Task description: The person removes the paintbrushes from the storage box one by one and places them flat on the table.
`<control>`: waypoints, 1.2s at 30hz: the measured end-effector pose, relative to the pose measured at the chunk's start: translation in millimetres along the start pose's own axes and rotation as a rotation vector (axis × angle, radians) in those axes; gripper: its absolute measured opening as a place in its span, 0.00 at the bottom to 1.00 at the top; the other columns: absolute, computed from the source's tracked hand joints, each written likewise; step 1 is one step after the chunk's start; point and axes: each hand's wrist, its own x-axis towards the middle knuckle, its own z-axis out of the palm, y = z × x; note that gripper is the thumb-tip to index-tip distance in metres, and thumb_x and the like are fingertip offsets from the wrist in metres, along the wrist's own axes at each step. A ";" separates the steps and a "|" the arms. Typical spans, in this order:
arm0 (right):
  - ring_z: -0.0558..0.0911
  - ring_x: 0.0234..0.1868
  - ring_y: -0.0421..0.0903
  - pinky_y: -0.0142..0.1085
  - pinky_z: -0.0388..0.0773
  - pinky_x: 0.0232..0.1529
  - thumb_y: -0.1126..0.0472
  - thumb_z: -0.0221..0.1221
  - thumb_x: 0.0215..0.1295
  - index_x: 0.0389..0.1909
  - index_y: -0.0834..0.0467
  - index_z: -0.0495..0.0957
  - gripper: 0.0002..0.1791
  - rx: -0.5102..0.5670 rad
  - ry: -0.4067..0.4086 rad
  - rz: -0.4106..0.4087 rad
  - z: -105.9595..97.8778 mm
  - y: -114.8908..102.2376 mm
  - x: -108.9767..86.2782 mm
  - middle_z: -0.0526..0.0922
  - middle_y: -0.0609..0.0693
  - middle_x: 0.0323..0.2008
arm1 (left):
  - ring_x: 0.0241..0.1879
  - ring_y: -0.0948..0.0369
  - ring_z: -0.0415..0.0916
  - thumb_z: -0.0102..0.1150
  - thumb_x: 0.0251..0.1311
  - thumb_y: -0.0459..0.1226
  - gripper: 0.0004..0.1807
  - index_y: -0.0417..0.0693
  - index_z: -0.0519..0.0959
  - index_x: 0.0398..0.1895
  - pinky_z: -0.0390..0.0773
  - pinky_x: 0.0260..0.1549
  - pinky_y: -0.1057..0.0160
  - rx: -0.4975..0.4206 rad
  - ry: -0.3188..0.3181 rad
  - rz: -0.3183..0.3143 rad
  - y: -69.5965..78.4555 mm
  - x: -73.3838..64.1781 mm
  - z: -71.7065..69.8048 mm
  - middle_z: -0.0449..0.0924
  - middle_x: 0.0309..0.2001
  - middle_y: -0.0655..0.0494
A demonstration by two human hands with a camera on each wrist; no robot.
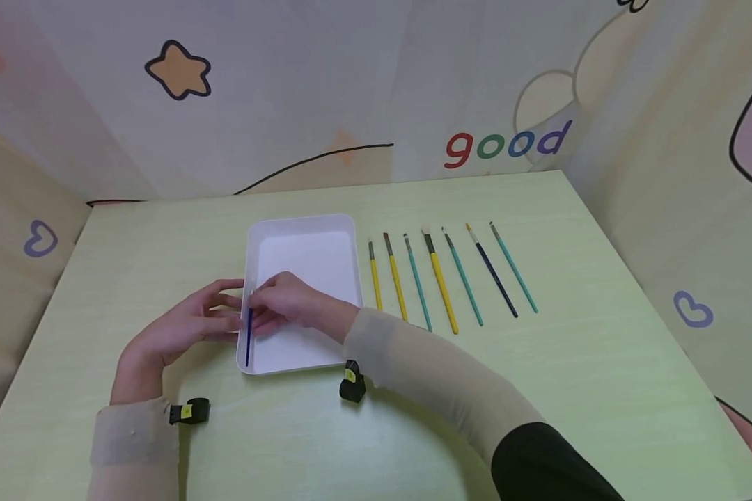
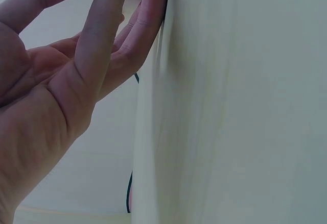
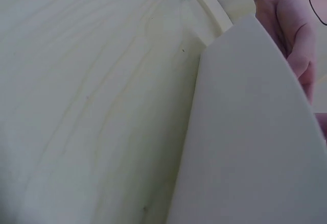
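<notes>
My right hand (image 1: 291,299) reaches into a white rectangular tray (image 1: 307,250) and pinches a dark blue paintbrush (image 1: 248,341) along the tray's left inner side. The handle points toward the front of the tray, and the brush's upper part is mostly hidden by the fingers. My left hand (image 1: 191,320) is at the outside of the tray's left wall, its fingers spread and only slightly bent, tips right at the wall. In the left wrist view those fingers (image 2: 97,35) reach up to a pale edge. The right wrist view shows the tray's outer wall (image 3: 250,127) close up.
Right of the tray several paintbrushes lie side by side, among them a thick yellow one (image 1: 441,285), a dark blue one (image 1: 494,275) and a teal one (image 1: 515,271). My right forearm (image 1: 439,369) crosses in front of them. A patterned curtain (image 1: 288,90) encloses the pale table (image 1: 601,390).
</notes>
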 end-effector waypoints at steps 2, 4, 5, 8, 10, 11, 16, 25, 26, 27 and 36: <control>0.85 0.25 0.51 0.41 0.87 0.28 0.69 0.57 0.72 0.42 0.68 0.78 0.05 0.007 0.010 -0.008 -1.1 -0.7 0.2 0.84 0.60 0.28 | 0.54 0.48 0.79 0.60 0.69 0.32 0.37 0.44 0.56 0.78 0.83 0.51 0.57 -0.001 0.004 -0.003 0.4 0.2 0.2 0.68 0.64 0.34; 0.84 0.26 0.51 0.41 0.87 0.28 0.68 0.56 0.73 0.44 0.67 0.77 0.05 0.014 0.015 -0.011 -3.1 -1.9 -0.1 0.83 0.59 0.28 | 0.54 0.48 0.79 0.60 0.69 0.32 0.38 0.43 0.56 0.78 0.84 0.51 0.56 -0.002 0.006 -0.003 1.2 0.1 0.4 0.68 0.64 0.34; 0.84 0.26 0.51 0.42 0.87 0.28 0.69 0.55 0.73 0.45 0.67 0.76 0.06 0.020 0.015 -0.011 -4.1 -2.7 -0.7 0.83 0.59 0.28 | 0.54 0.48 0.79 0.61 0.69 0.32 0.38 0.43 0.56 0.78 0.84 0.51 0.56 0.000 0.009 -0.007 1.5 0.0 0.4 0.67 0.64 0.34; 0.84 0.28 0.50 0.43 0.88 0.30 0.68 0.54 0.73 0.48 0.68 0.76 0.08 0.021 0.027 -0.014 -8.1 -6.1 -4.4 0.83 0.59 0.29 | 0.55 0.46 0.78 0.61 0.68 0.32 0.38 0.44 0.56 0.78 0.84 0.50 0.56 0.010 0.020 -0.019 2.9 0.4 1.0 0.67 0.64 0.34; 0.84 0.30 0.50 0.43 0.88 0.31 0.68 0.55 0.73 0.50 0.67 0.76 0.09 0.010 0.036 -0.020 -11.3 -9.0 -8.3 0.83 0.60 0.31 | 0.56 0.45 0.77 0.62 0.68 0.33 0.39 0.44 0.56 0.78 0.84 0.50 0.56 0.016 0.028 -0.030 3.9 0.6 1.4 0.67 0.65 0.35; 0.84 0.30 0.50 0.44 0.88 0.32 0.67 0.55 0.73 0.50 0.67 0.76 0.10 0.003 0.040 -0.024 -13.0 -10.4 -10.4 0.84 0.60 0.32 | 0.56 0.45 0.77 0.62 0.67 0.33 0.39 0.44 0.56 0.78 0.84 0.50 0.56 0.018 0.030 -0.032 4.4 0.7 1.6 0.67 0.65 0.35; 0.84 0.32 0.49 0.43 0.88 0.33 0.66 0.55 0.74 0.51 0.65 0.76 0.10 -0.029 0.046 -0.047 -22.6 -16.2 -22.2 0.84 0.59 0.34 | 0.56 0.44 0.77 0.64 0.68 0.35 0.40 0.45 0.55 0.79 0.84 0.50 0.55 0.026 0.033 -0.042 4.4 0.8 1.6 0.67 0.65 0.35; 0.84 0.32 0.48 0.41 0.88 0.33 0.65 0.56 0.75 0.57 0.65 0.75 0.14 -0.083 0.062 -0.082 -39.4 -23.4 -44.2 0.83 0.59 0.39 | 0.54 0.45 0.78 0.64 0.68 0.36 0.40 0.45 0.55 0.79 0.84 0.50 0.55 0.020 0.032 -0.041 2.7 1.1 1.3 0.67 0.65 0.35; 0.83 0.32 0.48 0.41 0.88 0.34 0.65 0.55 0.75 0.57 0.65 0.74 0.14 -0.089 0.064 -0.086 -41.4 -23.9 -47.0 0.83 0.59 0.39 | 0.54 0.45 0.79 0.64 0.68 0.36 0.40 0.45 0.55 0.79 0.84 0.50 0.55 0.018 0.032 -0.041 2.6 1.2 1.4 0.67 0.65 0.35; 0.83 0.33 0.48 0.41 0.88 0.34 0.65 0.55 0.75 0.58 0.66 0.74 0.15 -0.094 0.065 -0.089 -43.7 -24.0 -49.5 0.83 0.59 0.40 | 0.54 0.46 0.79 0.64 0.68 0.35 0.40 0.44 0.55 0.79 0.84 0.50 0.55 0.013 0.030 -0.039 2.7 1.2 1.6 0.67 0.65 0.35; 0.83 0.35 0.48 0.41 0.88 0.36 0.66 0.54 0.75 0.63 0.68 0.71 0.19 -0.078 0.052 -0.122 -68.7 -19.2 -68.7 0.82 0.63 0.47 | 0.52 0.49 0.80 0.62 0.69 0.33 0.39 0.42 0.56 0.78 0.84 0.50 0.55 -0.011 0.022 -0.021 1.3 0.3 1.1 0.67 0.64 0.34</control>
